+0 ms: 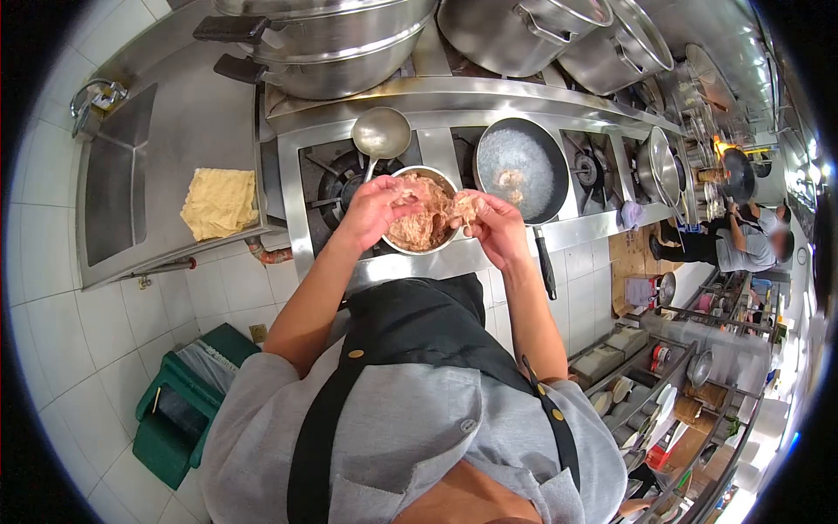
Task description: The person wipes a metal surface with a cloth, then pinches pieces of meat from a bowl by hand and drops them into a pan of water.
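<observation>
A steel pot (403, 249) stands on the stove, filled with pinkish, shredded-looking meat (421, 223). My left hand (377, 210) is over the pot's left side, its fingers apart and touching the meat or just above it. Between the fingers of my right hand (499, 229) is a ragged piece of meat (466, 208), at the pot's right rim. To the right lies a dark frying pan (524, 153) with whitish, bubbly liquid and a few meat pieces (511, 183) in it. Behind the pot rests a large ladle (381, 133), its handle running down toward my left hand.
Large steel pots (332, 65) line the back ledge. A yellow cloth (219, 203) lies on the counter beside the sink (113, 188). The pan's handle (545, 262) juts over the stove's front edge. Co-workers (742, 240) stand far right near a flame. A green bin (188, 402) is at lower left.
</observation>
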`<state>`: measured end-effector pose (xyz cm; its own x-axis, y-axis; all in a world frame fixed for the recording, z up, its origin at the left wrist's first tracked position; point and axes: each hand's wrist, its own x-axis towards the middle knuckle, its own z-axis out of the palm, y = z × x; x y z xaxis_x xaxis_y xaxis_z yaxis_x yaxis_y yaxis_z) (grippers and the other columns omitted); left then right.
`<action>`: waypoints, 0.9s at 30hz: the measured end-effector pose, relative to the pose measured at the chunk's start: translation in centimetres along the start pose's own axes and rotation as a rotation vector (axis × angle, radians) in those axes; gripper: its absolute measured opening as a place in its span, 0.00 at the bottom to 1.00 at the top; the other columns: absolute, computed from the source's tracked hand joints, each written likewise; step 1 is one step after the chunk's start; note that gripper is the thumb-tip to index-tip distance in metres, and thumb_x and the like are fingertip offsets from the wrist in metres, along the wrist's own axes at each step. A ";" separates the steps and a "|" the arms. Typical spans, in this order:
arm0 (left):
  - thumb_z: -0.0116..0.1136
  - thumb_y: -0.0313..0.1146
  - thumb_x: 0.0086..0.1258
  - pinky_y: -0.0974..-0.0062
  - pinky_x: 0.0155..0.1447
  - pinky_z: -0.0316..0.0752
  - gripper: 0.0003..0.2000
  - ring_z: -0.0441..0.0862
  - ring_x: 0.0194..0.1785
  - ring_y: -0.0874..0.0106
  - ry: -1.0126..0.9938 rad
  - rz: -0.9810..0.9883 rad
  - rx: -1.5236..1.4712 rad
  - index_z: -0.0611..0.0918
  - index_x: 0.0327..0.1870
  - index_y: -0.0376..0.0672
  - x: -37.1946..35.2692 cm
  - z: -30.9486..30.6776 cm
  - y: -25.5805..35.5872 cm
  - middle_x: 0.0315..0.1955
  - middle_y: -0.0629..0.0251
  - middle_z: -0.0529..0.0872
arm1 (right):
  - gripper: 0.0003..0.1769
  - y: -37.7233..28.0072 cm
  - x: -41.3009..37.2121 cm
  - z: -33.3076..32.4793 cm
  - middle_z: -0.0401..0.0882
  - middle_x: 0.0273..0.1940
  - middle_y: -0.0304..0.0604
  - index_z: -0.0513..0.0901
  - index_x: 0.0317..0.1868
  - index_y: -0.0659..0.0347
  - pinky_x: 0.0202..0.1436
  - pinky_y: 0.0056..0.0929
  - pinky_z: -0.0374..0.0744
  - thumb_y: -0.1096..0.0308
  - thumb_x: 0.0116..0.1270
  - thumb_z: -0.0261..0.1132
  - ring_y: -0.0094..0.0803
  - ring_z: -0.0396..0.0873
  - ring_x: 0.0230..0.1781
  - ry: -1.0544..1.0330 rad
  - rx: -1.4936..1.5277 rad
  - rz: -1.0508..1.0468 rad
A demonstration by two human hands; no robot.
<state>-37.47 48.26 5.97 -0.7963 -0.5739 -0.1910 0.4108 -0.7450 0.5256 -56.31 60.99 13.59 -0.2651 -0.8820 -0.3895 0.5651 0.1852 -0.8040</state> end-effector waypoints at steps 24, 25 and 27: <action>0.52 0.24 0.67 0.66 0.46 0.80 0.08 0.82 0.41 0.61 0.206 0.014 0.173 0.74 0.45 0.34 -0.8 -1.0 -0.4 0.38 0.55 0.81 | 0.23 -0.4 12.9 -16.9 0.82 0.34 0.45 0.78 0.52 0.70 0.34 0.23 0.77 0.80 0.52 0.63 0.26 0.79 0.32 0.467 -0.565 -0.220; 0.52 0.24 0.67 0.65 0.46 0.79 0.07 0.82 0.41 0.60 0.212 0.024 0.164 0.73 0.43 0.35 -1.2 -0.4 0.3 0.37 0.55 0.81 | 0.25 0.4 14.1 -19.6 0.82 0.34 0.46 0.76 0.54 0.70 0.34 0.23 0.77 0.81 0.52 0.62 0.26 0.79 0.31 0.428 -0.450 -0.182; 0.51 0.24 0.67 0.65 0.47 0.78 0.06 0.82 0.41 0.60 0.195 0.071 0.158 0.73 0.43 0.35 -2.1 -0.5 1.7 0.37 0.55 0.81 | 0.28 0.0 15.3 -18.6 0.80 0.41 0.48 0.71 0.58 0.71 0.38 0.25 0.79 0.81 0.53 0.62 0.30 0.80 0.34 0.442 -0.479 -0.082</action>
<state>-34.83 48.03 6.82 -0.6610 -0.6890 -0.2972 0.3763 -0.6470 0.6632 -74.90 55.53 -0.74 -0.6463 -0.6593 -0.3843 0.1462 0.3873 -0.9103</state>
